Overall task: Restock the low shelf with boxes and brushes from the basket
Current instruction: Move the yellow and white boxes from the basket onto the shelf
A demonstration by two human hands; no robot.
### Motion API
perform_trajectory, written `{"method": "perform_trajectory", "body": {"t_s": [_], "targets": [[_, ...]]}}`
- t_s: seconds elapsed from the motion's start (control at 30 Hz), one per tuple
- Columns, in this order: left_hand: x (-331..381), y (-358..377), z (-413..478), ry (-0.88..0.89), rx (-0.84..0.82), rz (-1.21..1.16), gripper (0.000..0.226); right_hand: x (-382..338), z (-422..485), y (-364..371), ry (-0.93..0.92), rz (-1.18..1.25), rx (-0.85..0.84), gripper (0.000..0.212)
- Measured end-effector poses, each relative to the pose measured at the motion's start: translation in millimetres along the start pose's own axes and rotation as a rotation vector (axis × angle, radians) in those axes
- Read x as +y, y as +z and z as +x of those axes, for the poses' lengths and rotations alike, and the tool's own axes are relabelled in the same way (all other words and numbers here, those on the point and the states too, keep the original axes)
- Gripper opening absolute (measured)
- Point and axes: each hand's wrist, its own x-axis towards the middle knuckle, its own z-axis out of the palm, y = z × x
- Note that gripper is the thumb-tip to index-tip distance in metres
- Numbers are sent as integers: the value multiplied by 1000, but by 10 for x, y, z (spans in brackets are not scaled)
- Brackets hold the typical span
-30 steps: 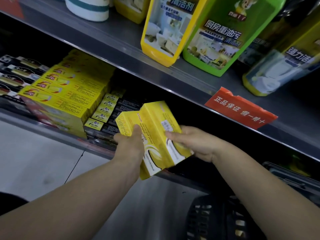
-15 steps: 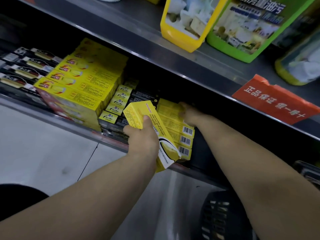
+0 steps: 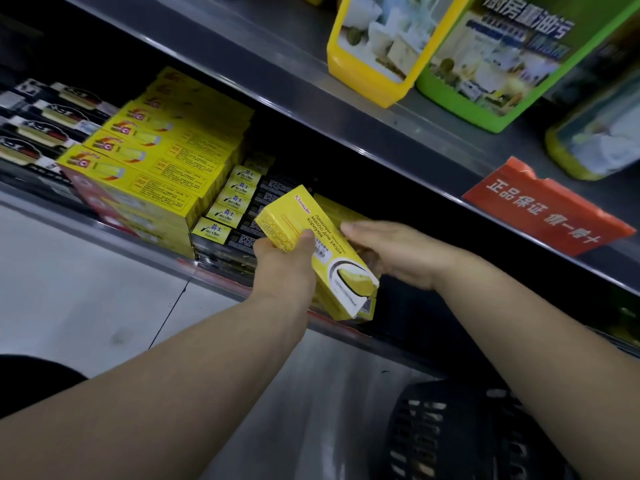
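My left hand (image 3: 284, 265) grips a yellow box (image 3: 322, 251) by its far end, thumb on top, and holds it tilted just in front of the low shelf (image 3: 114, 233). My right hand (image 3: 391, 251) lies beside the box on its right, fingers fairly straight and touching its long side. Behind it, more yellow boxes of the same kind (image 3: 332, 209) lie on the shelf, mostly hidden. The black basket (image 3: 460, 434) stands on the floor at the bottom right, under my right forearm.
Stacked yellow cartons (image 3: 156, 161) and small black-and-yellow boxes (image 3: 228, 206) fill the low shelf to the left. The shelf above (image 3: 346, 98) carries yellow and green cleaner bottles (image 3: 377, 43) and a red tag (image 3: 547, 209) on its lip. Grey floor tiles (image 3: 86, 289) lie lower left.
My right hand has drawn back out of the shelf, leaving its boxes there, and now touches the box that my left hand still holds.
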Motion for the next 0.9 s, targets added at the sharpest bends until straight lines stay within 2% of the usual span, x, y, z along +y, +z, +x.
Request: {"method": "perform_trajectory", "body": {"t_s": [0.07,0.13,0.2,0.23,0.3,0.37,0.47,0.53,0.63,0.77,0.9], "targets": [[1,25,-20,-4,-66,-33,31,46,-173,16,0,11,-57,30],[-13,52,-42,-18,-149,-27,23,102,-245,-48,-11,50,-13,30],[-8,51,-69,74,-192,106,22,119,-253,-153,-38,84,76,25],[1,45,-82,150,-198,199,33,126,-221,-213,-45,-20,170,26],[30,21,-94,280,-197,352,56,158,-102,-335,-44,-386,342,42],[34,-2,-81,355,-191,410,62,208,82,-424,-71,-647,458,50],[31,-14,-68,367,-199,475,59,241,394,-468,-95,-671,649,50],[28,-21,-60,356,-209,511,58,271,648,-484,-14,-659,745,44],[31,-31,-48,340,-219,537,55,400,1034,-503,67,-661,706,48],[32,-39,-23,327,-196,518,51,534,1336,-505,115,-708,529,54],[36,-17,-13,317,-203,509,47,523,1341,-481,128,-606,408,56]]}}
